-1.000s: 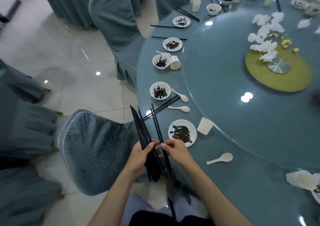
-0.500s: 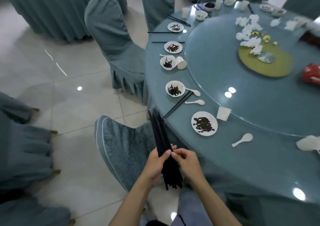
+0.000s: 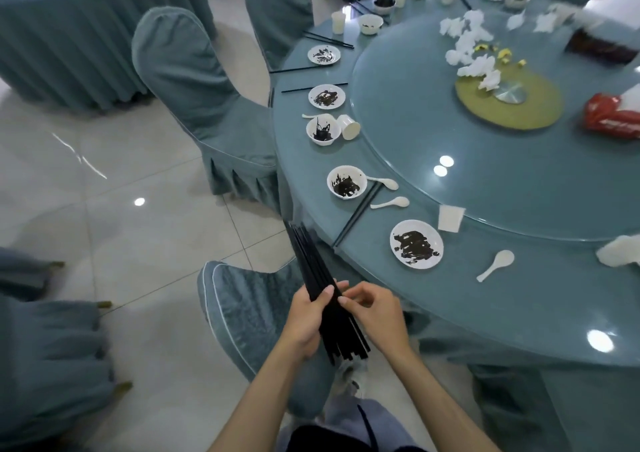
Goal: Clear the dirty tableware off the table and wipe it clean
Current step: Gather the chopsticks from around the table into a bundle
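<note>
A person clearing a banquet table stands at its rim, left hand wrapped round a bundle of black chopsticks and right hand pinching the bundle's edge, apparently to square the sticks into one tidy handful before more are gathered. The bundle is held clear of the table, above a covered chair, and is packed too tightly for its sticks to be counted. On the tabletop, one loose pair of chopsticks lies nearest, slanting between a smeared bowl and a dirty plate, within easy reach and probably the next pickup. Along the near rim three soiled flat plates, two stained bowls and three white spoons can be counted, the nearest spoon just beyond the plate. Five pale cups are visible, one upright cup touching the glass turntable and one tipped cup on its side. Farther dishes blur. No wiping looks to have begun.
</note>
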Demonstrator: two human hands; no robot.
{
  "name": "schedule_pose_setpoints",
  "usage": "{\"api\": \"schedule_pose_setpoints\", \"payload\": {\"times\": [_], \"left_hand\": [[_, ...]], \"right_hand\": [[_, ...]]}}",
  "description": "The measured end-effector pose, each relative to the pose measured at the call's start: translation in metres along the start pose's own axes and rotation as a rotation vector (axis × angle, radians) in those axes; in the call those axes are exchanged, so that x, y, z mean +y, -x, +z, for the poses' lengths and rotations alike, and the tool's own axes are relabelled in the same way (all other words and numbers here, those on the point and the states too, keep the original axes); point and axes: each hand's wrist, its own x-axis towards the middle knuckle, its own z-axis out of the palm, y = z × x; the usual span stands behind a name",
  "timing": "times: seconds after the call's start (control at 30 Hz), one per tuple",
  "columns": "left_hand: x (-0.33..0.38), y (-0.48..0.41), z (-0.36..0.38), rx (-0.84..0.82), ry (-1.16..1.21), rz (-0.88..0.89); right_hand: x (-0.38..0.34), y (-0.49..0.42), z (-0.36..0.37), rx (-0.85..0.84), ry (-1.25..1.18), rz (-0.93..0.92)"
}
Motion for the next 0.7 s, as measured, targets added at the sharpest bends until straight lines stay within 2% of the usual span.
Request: {"api": "schedule_pose_setpoints", "payload": {"times": [0.17, 0.37, 0.5, 0.57, 0.7], "left_hand": [[0.030, -0.019, -0.025, 0.035, 0.003, 0.023], [0.052, -0.046, -0.054, 0.086, -0.089, -0.001], [0.076, -0.072, -0.085, 0.027, -0.106, -0.056], [0.097, -0.089, -0.107, -0.032, -0.082, -0.108], [0.142, -0.106, -0.142, -0.143, -0.041, -0.159]], "right_hand": [[-0.023, -0.020, 0.025, -0.038, -0.031, -0.040], [-0.045, -0.034, 0.072, 0.048, -0.070, 0.020], [-0.059, -0.045, 0.105, 0.130, -0.076, 0.014], [-0.068, -0.050, 0.123, 0.222, -0.100, 0.033], [-0.076, -0.062, 0.143, 0.368, -0.215, 0.208]]}}
